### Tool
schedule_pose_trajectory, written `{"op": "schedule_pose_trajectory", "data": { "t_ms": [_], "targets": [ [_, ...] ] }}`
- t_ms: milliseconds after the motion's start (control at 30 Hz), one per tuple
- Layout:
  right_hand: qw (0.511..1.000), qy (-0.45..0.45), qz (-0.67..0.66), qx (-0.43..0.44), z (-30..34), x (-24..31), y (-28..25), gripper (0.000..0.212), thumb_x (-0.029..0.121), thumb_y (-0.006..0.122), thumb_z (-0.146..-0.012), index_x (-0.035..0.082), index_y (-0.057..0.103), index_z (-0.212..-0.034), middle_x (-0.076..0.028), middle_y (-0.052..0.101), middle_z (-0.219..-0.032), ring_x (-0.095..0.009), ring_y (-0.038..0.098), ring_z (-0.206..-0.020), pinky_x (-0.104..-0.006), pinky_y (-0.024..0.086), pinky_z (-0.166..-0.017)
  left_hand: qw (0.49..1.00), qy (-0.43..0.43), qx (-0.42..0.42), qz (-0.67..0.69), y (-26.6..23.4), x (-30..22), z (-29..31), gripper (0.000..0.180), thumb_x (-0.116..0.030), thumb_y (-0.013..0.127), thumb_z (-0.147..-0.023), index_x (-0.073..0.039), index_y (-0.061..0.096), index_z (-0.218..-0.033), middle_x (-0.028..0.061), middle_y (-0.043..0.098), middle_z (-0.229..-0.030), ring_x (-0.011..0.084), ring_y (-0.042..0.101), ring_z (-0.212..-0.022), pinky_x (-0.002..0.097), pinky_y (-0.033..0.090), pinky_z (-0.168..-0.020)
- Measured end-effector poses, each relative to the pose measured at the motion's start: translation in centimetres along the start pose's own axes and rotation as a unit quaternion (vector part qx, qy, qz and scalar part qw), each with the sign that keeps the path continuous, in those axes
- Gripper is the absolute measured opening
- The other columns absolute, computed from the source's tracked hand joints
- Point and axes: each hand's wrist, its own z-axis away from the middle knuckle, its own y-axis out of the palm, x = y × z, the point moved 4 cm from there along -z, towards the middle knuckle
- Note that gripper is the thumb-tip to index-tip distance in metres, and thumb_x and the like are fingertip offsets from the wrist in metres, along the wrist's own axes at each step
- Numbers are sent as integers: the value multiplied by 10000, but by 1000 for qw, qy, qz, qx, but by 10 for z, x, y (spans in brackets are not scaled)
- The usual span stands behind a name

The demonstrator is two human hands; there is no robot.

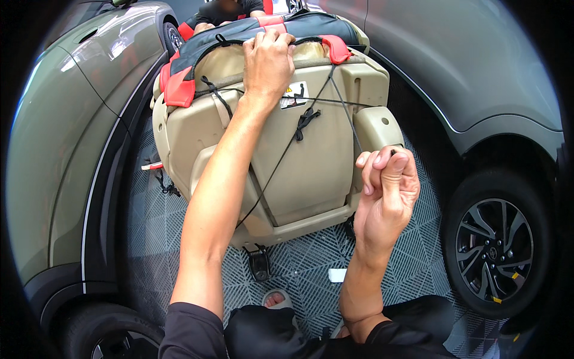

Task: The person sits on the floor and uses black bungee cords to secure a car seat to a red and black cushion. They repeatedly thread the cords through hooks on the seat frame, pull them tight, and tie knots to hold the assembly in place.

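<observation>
A beige car seat (311, 155) stands in front of me, its hard back panel toward me. A dark grey and red seat cover (206, 60) is drawn over its far side, with its hem along the panel's upper edge. My left hand (267, 63) is closed on that hem near the middle. My right hand (388, 188) is raised by the panel's lower right, fingers pinched on a thin black cord (348, 113) that runs up to the cover's red corner. Other black cords cross the panel and meet in a knotted bundle (307, 122).
A grey-green car (66, 137) stands close on the left, and a grey car (472, 66) with a black wheel (493, 248) on the right. A person (224, 11) is beyond the seat. On the grey tiled floor (305, 269) lies a small white block (337, 275).
</observation>
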Motion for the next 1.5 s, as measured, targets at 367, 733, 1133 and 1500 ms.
{"op": "schedule_pose_trajectory", "data": {
  "t_ms": [367, 733, 1133, 1500],
  "targets": [
    [981, 52, 91, 161, -127, 8, 36, 366, 309, 543, -1134, -23, 659, -1036, -5, 472, -721, -119, 518, -694, -301, 501, -837, 999, -29, 30, -9, 4, 2, 0, 203, -213, 660, -1014, -82, 732, -1152, 130, 680, -1114, 320, 632, -1104, 482, 438, -942],
    [740, -52, 571, 350, -241, -67, 1, 491, 185, 844, -881, 40, 723, -1334, -188, 770, -1218, -221, 740, -1061, -344, 575, -896, 999, -43, 32, 3, 5, -1, -1, 219, -243, 671, -1007, -59, 719, -1116, 141, 671, -1108, 327, 622, -1094, 485, 438, -926],
    [830, 17, 512, 219, -276, -109, -42, 199, 195, 776, -969, 34, 839, -1068, -92, 813, -869, -131, 704, -765, -327, 568, -771, 997, -56, 24, 44, 1, 0, 1, 220, -256, 686, -997, -70, 744, -1100, 127, 691, -1127, 318, 633, -1111, 477, 441, -938],
    [864, 37, 429, 260, -284, -124, -64, 321, 314, 724, -1037, 4, 804, -1069, 2, 764, -926, -85, 633, -849, -291, 521, -790, 994, 35, -61, 84, -6, -9, 6, 57, -156, 732, -921, -104, 740, -942, 60, 763, -866, 266, 712, -857, 429, 439, -806]
  ]
}}
